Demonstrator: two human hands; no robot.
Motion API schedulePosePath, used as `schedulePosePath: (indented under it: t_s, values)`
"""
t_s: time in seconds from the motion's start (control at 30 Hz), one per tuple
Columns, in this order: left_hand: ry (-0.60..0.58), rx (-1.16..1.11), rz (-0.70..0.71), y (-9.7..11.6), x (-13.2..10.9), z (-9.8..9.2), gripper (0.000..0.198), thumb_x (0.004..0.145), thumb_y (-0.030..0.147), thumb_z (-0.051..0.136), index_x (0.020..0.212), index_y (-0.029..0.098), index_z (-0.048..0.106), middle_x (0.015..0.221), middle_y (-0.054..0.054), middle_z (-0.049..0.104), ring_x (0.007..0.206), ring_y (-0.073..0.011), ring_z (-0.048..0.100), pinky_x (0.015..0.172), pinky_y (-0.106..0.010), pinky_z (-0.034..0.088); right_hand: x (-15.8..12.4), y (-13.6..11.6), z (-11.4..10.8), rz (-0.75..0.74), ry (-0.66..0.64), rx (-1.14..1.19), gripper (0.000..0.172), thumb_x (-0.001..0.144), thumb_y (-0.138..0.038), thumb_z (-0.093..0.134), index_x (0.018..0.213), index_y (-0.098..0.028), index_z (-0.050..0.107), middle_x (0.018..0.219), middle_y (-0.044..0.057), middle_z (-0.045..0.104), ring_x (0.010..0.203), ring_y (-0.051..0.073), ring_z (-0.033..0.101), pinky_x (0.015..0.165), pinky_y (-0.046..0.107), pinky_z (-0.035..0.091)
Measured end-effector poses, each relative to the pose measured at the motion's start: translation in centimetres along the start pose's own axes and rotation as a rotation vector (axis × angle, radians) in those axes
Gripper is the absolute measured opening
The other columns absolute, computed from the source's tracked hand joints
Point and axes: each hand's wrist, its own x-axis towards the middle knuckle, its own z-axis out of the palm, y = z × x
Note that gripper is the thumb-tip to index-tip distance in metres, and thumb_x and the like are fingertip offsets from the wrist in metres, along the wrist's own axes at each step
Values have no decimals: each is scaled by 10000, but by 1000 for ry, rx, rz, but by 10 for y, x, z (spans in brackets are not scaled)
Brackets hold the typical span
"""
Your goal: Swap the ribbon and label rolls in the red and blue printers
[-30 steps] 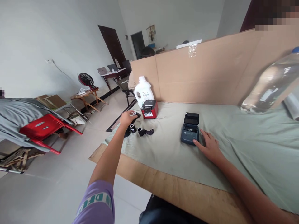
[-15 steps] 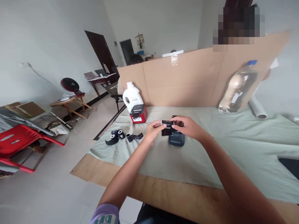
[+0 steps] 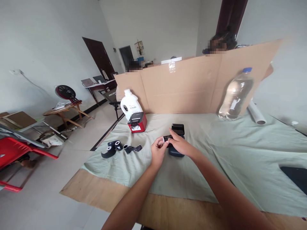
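Between my two hands is a small black roll (image 3: 165, 139) with a white end. My left hand (image 3: 157, 152) pinches it from the left, thumb and fingers closed. My right hand (image 3: 181, 145) grips its right side, with the index finger extended upward, and hides part of it. Just behind and under my right hand sits a dark blue case-like device (image 3: 176, 152), its glossy black lid (image 3: 177, 129) raised. To the left lie several more black rolls (image 3: 118, 145), some partly unwound, one with a loose strip (image 3: 137, 148) trailing right.
A red and black box-shaped device (image 3: 138, 124) stands before a white jug (image 3: 130, 103). Cardboard (image 3: 179, 89) walls off the back, people's heads behind it. At right are a large water bottle (image 3: 236, 95), a white tube (image 3: 256, 112) and a dark flat object (image 3: 295, 177).
The roll is now turned at a tilt, and my right hand has come over its right side. The strip hanging below it is no longer visible. The camera view has shifted.
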Motion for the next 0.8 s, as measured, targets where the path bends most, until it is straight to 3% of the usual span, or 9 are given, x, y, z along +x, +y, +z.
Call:
schedulePosePath:
  t_s: [0.07, 0.13, 0.23, 0.3, 0.37, 0.53, 0.67, 0.8]
  values:
    - [1, 15, 3, 2, -3, 2, 506, 792, 468, 770, 1161, 157, 615, 753, -17, 716, 684, -136, 651, 675, -244, 521, -3, -1, -2, -7, -19, -14, 629, 937, -253, 431, 1559, -192, 362, 1641, 78, 310, 1532, 238, 242, 1254, 429, 177]
    - [15, 18, 1, 5, -6, 5, 567, 819, 484, 742, 1258, 169, 569, 825, -30, 719, 714, -142, 660, 669, -243, 529, -5, -2, -5, -66, -61, -39, 559, 931, -226, 441, 1490, -212, 461, 1553, 94, 461, 1438, 253, 418, 1195, 438, 305]
    - [36, -8, -13, 10, -8, 7, 625, 798, 515, 752, 1278, 168, 554, 895, -48, 717, 736, -147, 665, 680, -249, 545, -6, -2, -12, -203, -24, -120, 369, 903, -185, 494, 1235, -208, 652, 1233, 98, 666, 1103, 234, 634, 1000, 402, 476]
    - [19, -37, -51, 11, -8, 9, 681, 776, 542, 759, 1291, 153, 539, 844, -39, 707, 698, -146, 655, 668, -258, 547, -4, 0, -17, -262, 56, -217, 266, 866, -151, 548, 1081, -183, 702, 1084, 94, 664, 954, 210, 639, 910, 363, 494]
    - [-27, -42, -96, 9, -9, 11, 777, 771, 543, 761, 1375, 147, 476, 752, -6, 682, 640, -134, 627, 650, -253, 531, 1, 6, -24, -273, 106, -320, 226, 848, -126, 578, 1025, -165, 713, 1027, 94, 641, 933, 203, 628, 901, 341, 479]
    - [-114, 160, -130, 1, -25, 18, 915, 802, 379, 760, 1549, 191, 266, 604, 86, 558, 546, -97, 524, 581, -200, 431, 13, 36, -41, -95, 196, -498, 265, 882, -116, 565, 1113, -117, 695, 1108, 152, 628, 1022, 243, 623, 966, 348, 435]
    - [-220, 290, -169, -1, -36, 23, 831, 812, 324, 726, 1530, 187, 333, 669, 31, 653, 555, -120, 549, 565, -222, 426, 18, 52, -43, -3, 187, -553, 300, 914, -150, 529, 1171, -105, 677, 1146, 174, 620, 1006, 258, 636, 964, 352, 438]
    - [-206, 314, -197, -5, -33, 21, 804, 786, 329, 735, 1500, 185, 396, 628, 34, 648, 514, -131, 537, 542, -233, 411, 26, 59, -37, -2, 191, -564, 296, 937, -183, 508, 1171, -120, 677, 1168, 163, 620, 1027, 237, 633, 958, 318, 446]
